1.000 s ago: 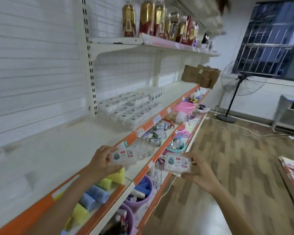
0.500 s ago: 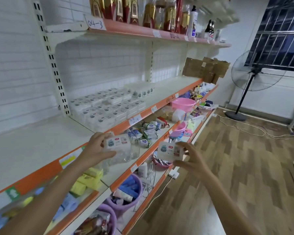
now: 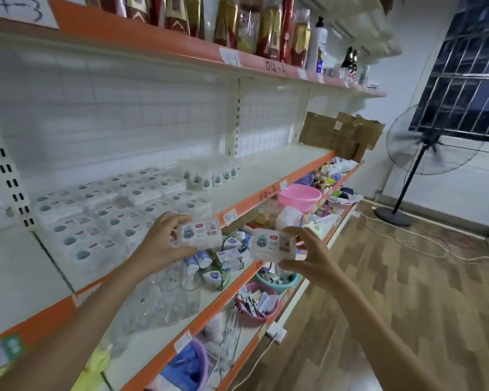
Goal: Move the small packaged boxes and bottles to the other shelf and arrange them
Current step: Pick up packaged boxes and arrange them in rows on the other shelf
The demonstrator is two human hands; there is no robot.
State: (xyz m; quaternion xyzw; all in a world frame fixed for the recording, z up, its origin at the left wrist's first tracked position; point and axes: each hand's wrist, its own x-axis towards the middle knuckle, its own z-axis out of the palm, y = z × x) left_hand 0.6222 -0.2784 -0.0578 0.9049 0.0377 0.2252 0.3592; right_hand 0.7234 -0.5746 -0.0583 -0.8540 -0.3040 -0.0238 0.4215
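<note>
My left hand (image 3: 158, 245) grips a small clear packaged box (image 3: 199, 232) with a teal and red label, held just in front of the white middle shelf's orange edge (image 3: 249, 203). My right hand (image 3: 311, 256) pinches a second box of the same kind (image 3: 273, 245), out over the lower shelf. Many matching boxes (image 3: 102, 218) lie in rows on the middle shelf behind my left hand. A row of small white bottles (image 3: 212, 177) stands further back on that shelf.
The top shelf (image 3: 283, 70) carries tall gold and red bottles. Lower shelves hold clear glasses (image 3: 167, 294), a pink basin (image 3: 299, 197) and tubs of small goods. Cardboard (image 3: 340, 135) leans at the shelf's far end. A standing fan (image 3: 424, 153) and cables are on the wooden floor.
I have moved right along the shelving, so the rows of boxes are now closer. Both hands have risen with their boxes, the left one up to the middle shelf's edge.
</note>
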